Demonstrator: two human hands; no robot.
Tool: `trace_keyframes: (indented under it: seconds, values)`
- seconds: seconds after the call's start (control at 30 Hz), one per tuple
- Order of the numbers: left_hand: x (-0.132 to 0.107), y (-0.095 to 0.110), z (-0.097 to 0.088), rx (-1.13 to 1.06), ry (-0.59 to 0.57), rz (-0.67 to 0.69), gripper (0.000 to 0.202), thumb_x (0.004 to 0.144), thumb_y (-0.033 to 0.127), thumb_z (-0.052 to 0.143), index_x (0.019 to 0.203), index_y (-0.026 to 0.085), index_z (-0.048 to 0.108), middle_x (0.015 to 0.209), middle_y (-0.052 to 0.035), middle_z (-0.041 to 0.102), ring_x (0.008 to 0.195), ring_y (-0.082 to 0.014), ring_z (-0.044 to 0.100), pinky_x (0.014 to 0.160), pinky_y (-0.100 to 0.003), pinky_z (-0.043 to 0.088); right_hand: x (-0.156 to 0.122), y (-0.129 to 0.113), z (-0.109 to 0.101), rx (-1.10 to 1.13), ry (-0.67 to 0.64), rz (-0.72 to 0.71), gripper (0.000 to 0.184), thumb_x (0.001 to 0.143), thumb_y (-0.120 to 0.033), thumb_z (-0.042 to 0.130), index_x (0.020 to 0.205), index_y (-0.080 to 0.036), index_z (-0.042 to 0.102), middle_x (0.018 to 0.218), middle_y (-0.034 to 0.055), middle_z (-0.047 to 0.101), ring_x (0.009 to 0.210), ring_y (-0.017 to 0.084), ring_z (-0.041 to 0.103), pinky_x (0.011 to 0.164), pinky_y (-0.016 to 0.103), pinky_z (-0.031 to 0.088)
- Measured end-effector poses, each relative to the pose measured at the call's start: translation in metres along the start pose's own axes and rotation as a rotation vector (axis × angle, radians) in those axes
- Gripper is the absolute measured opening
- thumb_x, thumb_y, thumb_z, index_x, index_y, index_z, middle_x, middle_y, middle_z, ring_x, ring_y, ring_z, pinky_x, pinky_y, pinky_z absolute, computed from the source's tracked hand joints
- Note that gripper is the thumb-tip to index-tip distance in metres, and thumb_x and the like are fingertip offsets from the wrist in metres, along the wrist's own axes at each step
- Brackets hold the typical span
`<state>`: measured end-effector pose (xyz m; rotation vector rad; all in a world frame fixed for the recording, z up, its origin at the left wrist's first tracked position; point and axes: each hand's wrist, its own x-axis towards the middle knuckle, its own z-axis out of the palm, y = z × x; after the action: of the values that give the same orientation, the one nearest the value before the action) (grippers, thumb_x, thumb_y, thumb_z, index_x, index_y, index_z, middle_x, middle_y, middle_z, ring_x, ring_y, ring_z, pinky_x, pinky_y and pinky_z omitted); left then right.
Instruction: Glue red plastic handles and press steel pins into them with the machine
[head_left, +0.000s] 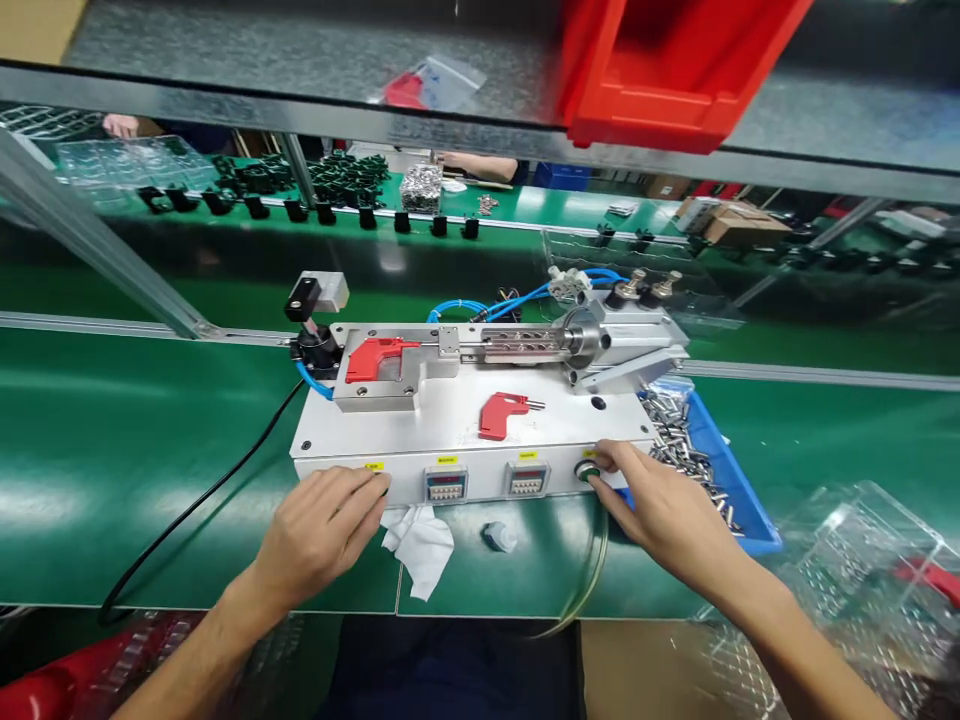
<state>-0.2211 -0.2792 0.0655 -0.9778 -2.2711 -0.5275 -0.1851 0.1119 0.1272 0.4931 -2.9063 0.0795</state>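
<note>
While both hands meet its front panel, the grey machine [465, 425] stands in the middle of the green bench [112, 470] — everything else lies around it. Above and behind the machine, a red bin [660, 70] sits on a shelf. Just to the machine's right is a blue tray [739, 490] heaped with metal pins [675, 435].

The left hand [322, 535] is at the left end of the machine's front. Its fingers are half-curled against the panel under a yellow label [373, 466]; it grips nothing, and what it touches is hidden. The right hand [660, 510] is at the right end, fingers stretched out, thumb and forefinger touching the round green button [587, 470] — nothing gripped.

On the machine's top, a red piece [375, 357] sits in a metal nest [375, 395] at the left, and a second red piece [499, 415] lies loose near the middle. Below the machine's front lies a crumpled white rag [420, 545].
</note>
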Motion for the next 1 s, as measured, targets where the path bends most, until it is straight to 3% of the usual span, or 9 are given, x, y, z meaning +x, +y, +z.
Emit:
trace_keyframes:
  seconds: [0.1,0.23,0.47,0.6,0.7,0.8,0.9,1.0]
  values:
    - [-0.016,0.003,0.002,0.044,-0.134,-0.046,0.023,0.104,0.012,0.052,0.119,0.019,0.067,0.105,-0.0087,0.072,0.082,-0.0185,0.068,0.074,-0.030,0.051,-0.001,0.002,0.006,-0.038,-0.017,-0.008,0.019,0.105,-0.029,0.044,0.099,-0.023,0.061,0.088,0.0061,0.070,0.065,0.020,0.067,0.055,0.029,0.043]
    - [-0.008,0.002,-0.003,0.029,-0.204,-0.086,0.027,0.106,0.013,0.046,0.119,0.019,0.068,0.104,-0.0078,0.070,0.082,-0.0177,0.068,0.074,-0.028,0.052,0.002,0.007,0.010,-0.029,-0.017,-0.045,0.022,0.106,-0.029,0.043,0.100,-0.023,0.063,0.088,0.0050,0.071,0.065,0.020,0.066,0.056,0.030,0.044]
    - [-0.001,0.006,-0.001,0.033,-0.221,-0.252,0.025,0.107,0.020,0.045,0.106,0.023,0.070,0.089,-0.0025,0.066,0.070,-0.0153,0.065,0.059,-0.026,0.046,0.001,0.002,0.016,-0.157,0.044,0.010,0.023,0.105,-0.026,0.048,0.089,-0.022,0.065,0.078,0.0060,0.069,0.072,0.023,0.067,0.061,0.033,0.043]
    - [0.006,0.010,-0.007,-0.094,-0.204,-0.226,0.022,0.106,0.018,0.046,0.108,0.021,0.068,0.094,-0.0030,0.068,0.077,-0.0165,0.068,0.066,-0.027,0.049,-0.004,-0.003,0.015,-0.085,0.027,0.040,0.013,0.103,-0.024,0.051,0.099,-0.023,0.063,0.088,0.0058,0.071,0.075,0.022,0.068,0.060,0.030,0.044]
    - [0.029,0.023,-0.009,-0.187,-0.113,-0.130,0.015,0.105,0.015,0.052,0.109,0.020,0.065,0.098,-0.0047,0.070,0.088,-0.0196,0.068,0.081,-0.030,0.052,-0.009,-0.009,0.013,-0.075,0.000,0.034,0.012,0.102,-0.025,0.052,0.109,-0.022,0.062,0.094,0.0076,0.070,0.079,0.024,0.069,0.062,0.031,0.048]
    - [0.067,0.039,0.007,-0.222,-0.096,-0.046,0.018,0.104,0.021,0.055,0.121,0.018,0.063,0.114,-0.0113,0.069,0.102,-0.0257,0.066,0.090,-0.038,0.054,-0.016,-0.015,0.010,-0.105,-0.022,0.012,0.019,0.101,-0.026,0.054,0.118,-0.019,0.060,0.101,0.0107,0.070,0.086,0.027,0.070,0.067,0.035,0.053]
    - [0.105,0.044,0.037,-0.231,-0.198,-0.020,0.035,0.104,0.025,0.056,0.137,0.016,0.056,0.142,-0.0189,0.059,0.127,-0.0330,0.058,0.104,-0.049,0.051,-0.026,-0.019,0.005,-0.098,-0.027,-0.002,0.028,0.101,-0.025,0.053,0.127,-0.016,0.058,0.110,0.0136,0.071,0.093,0.030,0.071,0.072,0.039,0.058]
    - [0.120,0.037,0.061,-0.252,-0.326,0.009,0.038,0.103,0.027,0.056,0.140,0.017,0.054,0.144,-0.0181,0.058,0.134,-0.0336,0.055,0.112,-0.052,0.048,-0.044,-0.024,-0.005,-0.028,-0.030,0.006,0.027,0.103,-0.024,0.051,0.126,-0.016,0.061,0.116,0.0155,0.070,0.097,0.029,0.071,0.077,0.041,0.061]
